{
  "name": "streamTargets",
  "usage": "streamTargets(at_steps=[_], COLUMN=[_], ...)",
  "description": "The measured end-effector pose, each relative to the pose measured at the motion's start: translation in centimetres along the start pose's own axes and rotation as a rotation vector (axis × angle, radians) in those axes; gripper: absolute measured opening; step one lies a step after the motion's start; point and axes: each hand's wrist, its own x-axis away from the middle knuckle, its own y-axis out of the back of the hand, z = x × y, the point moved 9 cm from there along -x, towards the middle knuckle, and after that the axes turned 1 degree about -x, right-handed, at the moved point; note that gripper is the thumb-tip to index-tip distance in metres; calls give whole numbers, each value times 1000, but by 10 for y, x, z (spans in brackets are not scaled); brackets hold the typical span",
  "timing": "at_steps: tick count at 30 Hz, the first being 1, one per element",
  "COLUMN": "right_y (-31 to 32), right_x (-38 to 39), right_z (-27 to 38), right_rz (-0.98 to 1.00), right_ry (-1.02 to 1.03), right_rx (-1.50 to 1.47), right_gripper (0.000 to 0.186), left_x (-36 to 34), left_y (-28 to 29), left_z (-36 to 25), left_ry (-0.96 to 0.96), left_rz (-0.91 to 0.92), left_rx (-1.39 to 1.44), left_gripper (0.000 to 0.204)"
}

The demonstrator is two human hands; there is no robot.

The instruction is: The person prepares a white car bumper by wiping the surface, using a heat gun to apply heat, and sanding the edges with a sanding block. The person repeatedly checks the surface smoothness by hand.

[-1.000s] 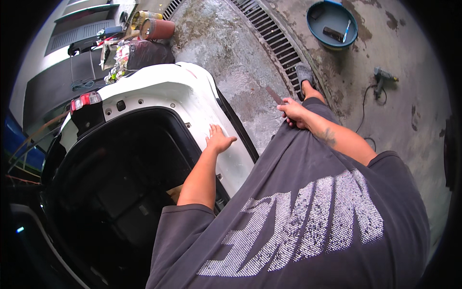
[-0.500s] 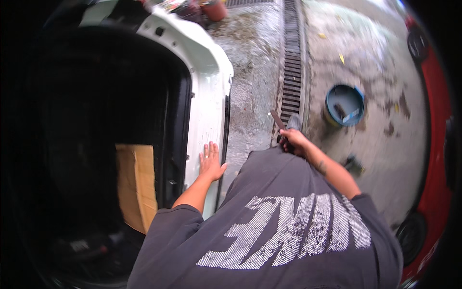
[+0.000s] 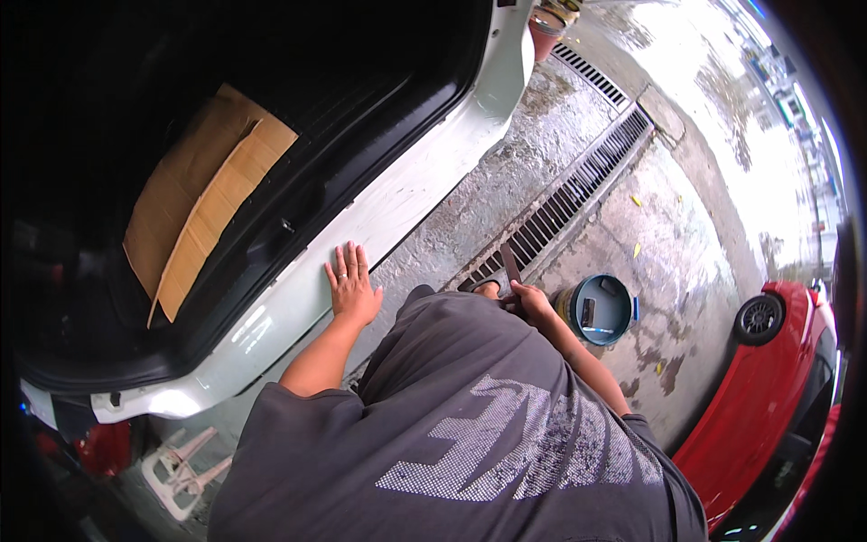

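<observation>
My left hand (image 3: 354,287) lies flat on the white painted rear sill (image 3: 397,210) of a car body, fingers stretched out and a ring on one of them. Over by my right knee, my right hand (image 3: 533,305) is closed round one end of a flat dark brown strip (image 3: 510,263). The strip's other end points away from me over the floor drain; its exact kind is unclear. Inside the car's black cargo space (image 3: 361,117), a folded piece of cardboard (image 3: 203,194) lies left of the sill.
A blue bucket (image 3: 618,305) with blocks in it stands right of my right hand. A slotted drain grate (image 3: 578,199) crosses the wet concrete. A red car (image 3: 722,411) is at the far right, a reddish bucket (image 3: 544,36) at the top, a pale plastic stool (image 3: 185,474) lower left.
My view has turned, so the sill and drain now run diagonally and more of the red car shows. My left hand stays on the sill; my right still holds the strip.
</observation>
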Motion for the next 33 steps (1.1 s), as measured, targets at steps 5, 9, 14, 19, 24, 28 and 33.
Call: streamTargets(at_steps=[5, 9, 14, 19, 24, 28, 33], right_y=[1, -1, 9, 41, 124, 176, 316], right_x=[-11, -10, -21, -29, -45, -22, -70], right_z=[10, 24, 47, 54, 66, 116, 122], right_rz=[-25, -4, 11, 107, 168, 127, 42], right_ry=[33, 20, 103, -8, -146, -98, 15], right_rx=[86, 35, 220, 269, 416, 240, 352], right_gripper=[42, 36, 38, 30, 32, 31, 44], left_x=[-21, -65, -107, -130, -178, -152, -11], left_y=[12, 34, 33, 51, 81, 32, -86], left_z=[-29, -69, -110, -134, -174, -173, -199], left_ry=[-43, -72, -142, -60, 212, 318, 284], left_rz=[-38, -102, -18, 135, 457, 353, 603], left_rx=[101, 163, 67, 22, 41, 51, 324], left_gripper=[112, 107, 108, 125, 128, 132, 79])
